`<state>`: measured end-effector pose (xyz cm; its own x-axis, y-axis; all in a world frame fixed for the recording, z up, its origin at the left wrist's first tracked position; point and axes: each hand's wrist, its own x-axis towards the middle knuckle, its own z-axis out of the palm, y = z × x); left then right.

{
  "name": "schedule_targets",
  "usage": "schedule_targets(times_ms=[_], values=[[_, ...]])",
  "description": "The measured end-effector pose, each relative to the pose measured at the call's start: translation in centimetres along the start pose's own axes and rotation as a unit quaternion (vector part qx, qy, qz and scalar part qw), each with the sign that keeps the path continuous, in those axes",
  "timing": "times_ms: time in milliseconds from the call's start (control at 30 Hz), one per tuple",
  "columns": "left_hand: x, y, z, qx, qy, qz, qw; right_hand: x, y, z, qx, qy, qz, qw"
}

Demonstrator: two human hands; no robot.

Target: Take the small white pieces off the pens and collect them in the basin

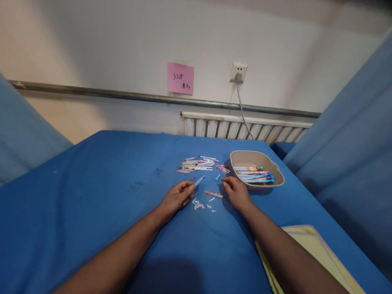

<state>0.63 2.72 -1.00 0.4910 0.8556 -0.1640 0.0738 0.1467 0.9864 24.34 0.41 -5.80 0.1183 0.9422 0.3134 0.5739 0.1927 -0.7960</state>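
Note:
A light blue pen barrel [199, 181] points up and right from my left hand [179, 195], whose fingers are closed on it. My right hand [235, 191] is pinched beside the bin, and what it holds, if anything, is too small to name. Between the hands lie a small teal piece [217, 177] and a patterned pen barrel [213, 194]. Small white pieces [197, 204] are scattered just nearer to me. Farther back rests a pile of thin white refills and greyish parts [197, 164], with pink patterned pieces [223, 168] at its right.
A beige bin [279, 182] holding several pens stands at the right on the blue sheet [122, 171]. A yellow cloth [318, 249] lies under my right forearm. Behind are a radiator [220, 125], a metal rail [137, 96] and a plugged-in cord [241, 107]. Blue curtains [352, 134] hang at both sides.

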Motion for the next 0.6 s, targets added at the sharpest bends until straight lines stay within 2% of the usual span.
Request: schedule_targets(times_ms=[100, 267, 467, 533, 600], values=[[0.2, -0.2, -0.1, -0.008, -0.005, -0.012, 1.0, 0.5, -0.1, 0.1, -0.135, -0.026, -0.063, 0.989], [0.4, -0.6, -0.5, -0.033, -0.027, -0.017, 0.999, 1.4, -0.7, 0.8, -0.266, -0.108, -0.083, 0.954], [0.2, -0.5, -0.4, -0.045, -0.07, -0.015, 0.996, 2.0, -1.0, 0.6, -0.306, -0.127, -0.05, 0.942], [0.0, -0.5, -0.3, -0.044, -0.073, -0.007, 0.996, 1.9, -1.1, 0.6, -0.286, -0.123, -0.044, 0.949], [-0.1, -0.5, -0.2, -0.046, -0.072, -0.003, 0.996, 1.7, -1.4, 0.7, -0.214, -0.095, -0.052, 0.971]])
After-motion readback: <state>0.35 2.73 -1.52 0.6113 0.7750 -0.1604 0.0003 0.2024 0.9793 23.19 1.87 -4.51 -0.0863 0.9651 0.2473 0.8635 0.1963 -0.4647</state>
